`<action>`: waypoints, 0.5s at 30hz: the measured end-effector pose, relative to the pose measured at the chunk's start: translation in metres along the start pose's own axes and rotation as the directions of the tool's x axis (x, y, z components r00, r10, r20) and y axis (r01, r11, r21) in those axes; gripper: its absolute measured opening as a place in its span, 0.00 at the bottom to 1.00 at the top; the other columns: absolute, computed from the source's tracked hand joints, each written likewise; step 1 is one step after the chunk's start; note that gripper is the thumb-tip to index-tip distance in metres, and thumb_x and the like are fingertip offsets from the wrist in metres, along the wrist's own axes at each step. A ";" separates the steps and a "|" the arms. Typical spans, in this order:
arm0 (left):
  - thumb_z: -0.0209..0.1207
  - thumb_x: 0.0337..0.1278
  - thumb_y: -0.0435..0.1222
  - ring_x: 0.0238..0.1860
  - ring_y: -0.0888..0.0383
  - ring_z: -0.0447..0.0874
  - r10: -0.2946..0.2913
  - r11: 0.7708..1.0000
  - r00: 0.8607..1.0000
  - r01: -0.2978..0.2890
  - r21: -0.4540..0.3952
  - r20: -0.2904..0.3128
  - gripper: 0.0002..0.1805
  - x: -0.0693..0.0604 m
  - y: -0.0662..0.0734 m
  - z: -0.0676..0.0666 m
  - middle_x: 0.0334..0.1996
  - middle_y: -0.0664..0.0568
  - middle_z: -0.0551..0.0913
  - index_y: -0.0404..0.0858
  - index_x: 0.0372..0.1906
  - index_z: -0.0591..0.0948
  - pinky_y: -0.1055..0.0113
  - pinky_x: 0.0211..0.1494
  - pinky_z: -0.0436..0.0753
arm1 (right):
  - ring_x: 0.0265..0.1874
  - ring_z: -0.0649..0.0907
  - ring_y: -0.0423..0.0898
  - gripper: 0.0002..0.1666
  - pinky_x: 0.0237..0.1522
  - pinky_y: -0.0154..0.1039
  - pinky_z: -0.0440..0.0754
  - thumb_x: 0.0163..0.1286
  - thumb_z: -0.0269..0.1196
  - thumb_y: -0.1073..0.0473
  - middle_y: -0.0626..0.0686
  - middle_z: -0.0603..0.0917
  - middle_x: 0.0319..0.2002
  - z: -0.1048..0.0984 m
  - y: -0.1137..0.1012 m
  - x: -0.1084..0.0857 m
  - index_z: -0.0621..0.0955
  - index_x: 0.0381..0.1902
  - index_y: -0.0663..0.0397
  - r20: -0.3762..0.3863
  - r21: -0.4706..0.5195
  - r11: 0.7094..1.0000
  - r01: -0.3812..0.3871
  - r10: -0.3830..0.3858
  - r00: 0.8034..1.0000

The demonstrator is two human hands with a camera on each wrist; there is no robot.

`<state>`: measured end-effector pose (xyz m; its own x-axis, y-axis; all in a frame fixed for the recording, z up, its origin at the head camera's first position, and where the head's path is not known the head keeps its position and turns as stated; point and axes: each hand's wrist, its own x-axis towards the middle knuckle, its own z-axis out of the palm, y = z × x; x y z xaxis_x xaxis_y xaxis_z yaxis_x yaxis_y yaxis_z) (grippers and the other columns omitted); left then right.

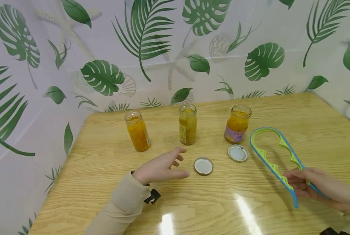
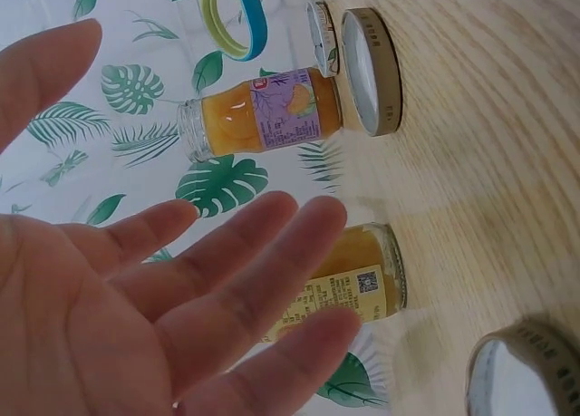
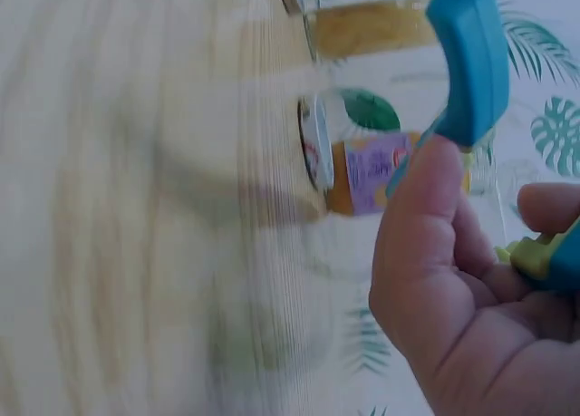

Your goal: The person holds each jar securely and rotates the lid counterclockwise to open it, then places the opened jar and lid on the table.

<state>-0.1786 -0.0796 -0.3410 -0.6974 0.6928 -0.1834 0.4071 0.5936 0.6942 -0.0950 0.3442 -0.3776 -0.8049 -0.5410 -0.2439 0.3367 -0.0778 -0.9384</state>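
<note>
My right hand [image 1: 318, 186] grips the handles of a blue and green jar opener [image 1: 267, 129], holding it above the table's right side. Its toothed loop points away from me. My left hand [image 1: 163, 166] hangs over the table with spread fingers and holds nothing. It is nearest to a loose lid [image 1: 203, 165] and a lidless jar of yellow-green fruit [image 1: 188, 127]. Another lid [image 1: 237, 153] lies before the purple-labelled jar [image 1: 236, 125], also lidless. In the left wrist view a third lid [image 2: 517, 380] shows; my left arm or hand apparently hides it in the head view.
A lidless jar of orange fruit [image 1: 138, 132] stands at the back left of the wooden table [image 1: 83, 182]. Leaf-patterned sheeting [image 1: 163, 81] rises behind the table and along its left side.
</note>
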 end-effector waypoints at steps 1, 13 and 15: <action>0.55 0.55 0.47 0.52 0.52 0.70 -0.003 1.000 1.000 0.003 0.001 0.001 0.35 0.001 -0.001 0.000 0.55 0.44 0.69 0.42 0.65 0.55 0.60 0.50 0.72 | 0.42 0.77 0.41 0.26 0.44 0.36 0.76 0.74 0.31 0.63 0.47 0.76 0.43 -0.004 -0.002 0.000 0.77 0.46 0.51 -0.018 -0.004 1.000 -0.002 0.002 1.000; 0.55 0.55 0.48 0.52 0.52 0.70 -0.022 1.000 1.000 0.022 -0.008 0.012 0.36 0.004 -0.006 0.002 0.54 0.44 0.69 0.41 0.65 0.55 0.60 0.50 0.71 | 0.38 0.79 0.45 0.21 0.43 0.38 0.76 0.73 0.36 0.61 0.51 0.77 0.38 -0.053 -0.008 0.006 0.78 0.42 0.51 -0.066 0.061 0.996 -0.064 0.068 0.996; 0.55 0.55 0.48 0.52 0.53 0.71 -0.023 1.000 1.000 0.023 -0.006 0.010 0.35 0.004 -0.007 0.002 0.54 0.44 0.70 0.42 0.64 0.56 0.60 0.50 0.72 | 0.38 0.79 0.45 0.21 0.43 0.38 0.76 0.73 0.35 0.61 0.51 0.77 0.38 -0.056 -0.009 0.008 0.78 0.42 0.52 -0.060 0.063 0.995 -0.075 0.078 0.995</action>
<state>-0.1829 -0.0800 -0.3476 -0.7006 0.6830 -0.2065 0.3874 0.6071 0.6938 -0.1316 0.3876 -0.3847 -0.8037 -0.4946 -0.3309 0.4261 -0.0899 -0.9002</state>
